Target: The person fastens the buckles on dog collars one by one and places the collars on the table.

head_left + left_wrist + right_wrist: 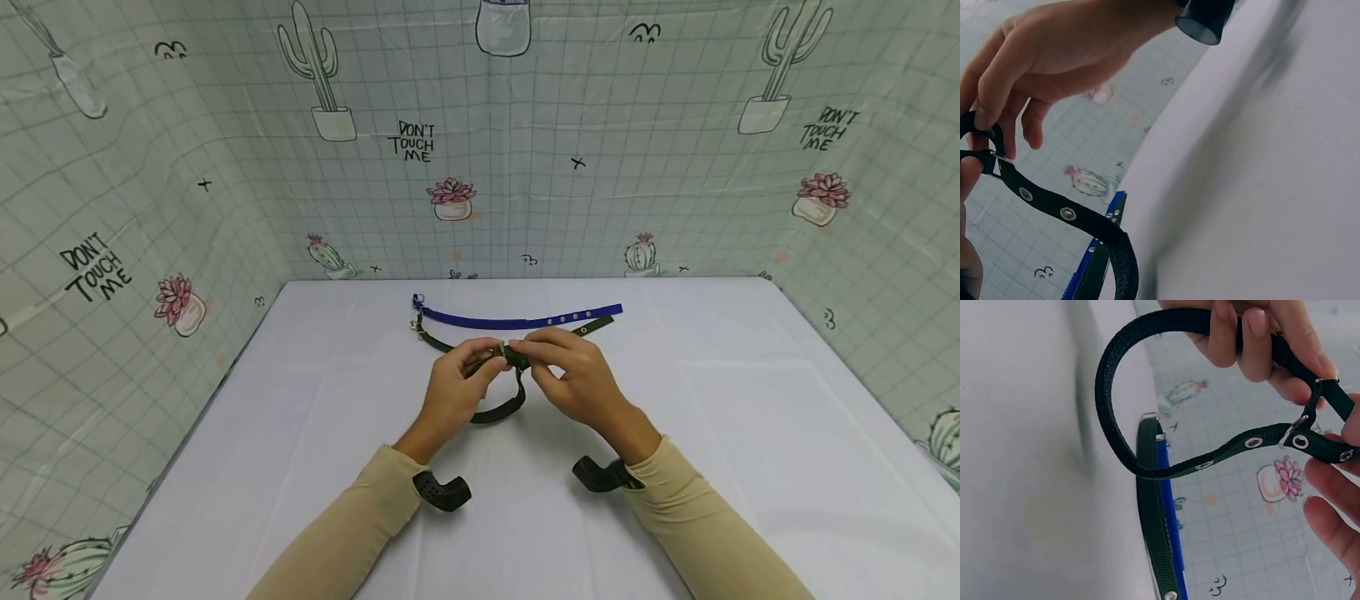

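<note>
Both hands hold a dark green pet collar (501, 412) raised above the table, its loop hanging below the fingers. My left hand (456, 385) grips the strap near the buckle, with fingertips curled on the padded part in the right wrist view. My right hand (576, 377) pinches the strap end from the other side. Metal-rimmed eyelets dot the strap, and a metal ring (1292, 431) sits around it, seen in the right wrist view. Part of the buckle is hidden by the fingers.
Behind the hands, a blue collar (487, 323) with metal studs lies on the white table (315, 467). Another green collar (597, 326) lies just in front of it, partly covered by the hands. A cactus-print cloth (525, 108) hangs at the back and sides.
</note>
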A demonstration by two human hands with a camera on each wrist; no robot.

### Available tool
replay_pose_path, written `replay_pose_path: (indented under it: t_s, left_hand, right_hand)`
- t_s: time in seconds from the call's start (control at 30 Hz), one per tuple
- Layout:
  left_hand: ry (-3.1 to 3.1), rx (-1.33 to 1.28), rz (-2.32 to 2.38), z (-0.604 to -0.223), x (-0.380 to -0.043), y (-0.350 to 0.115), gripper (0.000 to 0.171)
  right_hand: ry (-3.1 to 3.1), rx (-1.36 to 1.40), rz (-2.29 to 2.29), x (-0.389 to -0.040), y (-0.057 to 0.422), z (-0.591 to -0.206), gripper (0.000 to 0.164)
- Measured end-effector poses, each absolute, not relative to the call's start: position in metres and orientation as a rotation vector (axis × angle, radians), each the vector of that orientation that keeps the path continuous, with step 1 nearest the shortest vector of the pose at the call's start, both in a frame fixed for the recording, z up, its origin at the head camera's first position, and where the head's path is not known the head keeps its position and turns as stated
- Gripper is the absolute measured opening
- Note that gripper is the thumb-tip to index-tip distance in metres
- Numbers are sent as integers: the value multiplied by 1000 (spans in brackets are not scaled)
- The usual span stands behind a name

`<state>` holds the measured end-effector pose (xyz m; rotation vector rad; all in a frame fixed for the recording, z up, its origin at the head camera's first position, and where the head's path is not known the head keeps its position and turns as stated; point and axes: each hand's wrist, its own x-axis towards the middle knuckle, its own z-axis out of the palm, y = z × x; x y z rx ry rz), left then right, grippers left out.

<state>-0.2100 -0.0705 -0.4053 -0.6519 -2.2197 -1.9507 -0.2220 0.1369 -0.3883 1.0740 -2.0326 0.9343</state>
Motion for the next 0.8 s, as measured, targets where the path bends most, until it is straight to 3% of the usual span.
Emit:
replay_pose_path:
  t_s: [0.8]
  left_hand:
    - [-2172, -719, -2044, -407, -211, -73, 26]
  right_hand:
    - [-2069, 1010, 881, -216, 122, -399, 24]
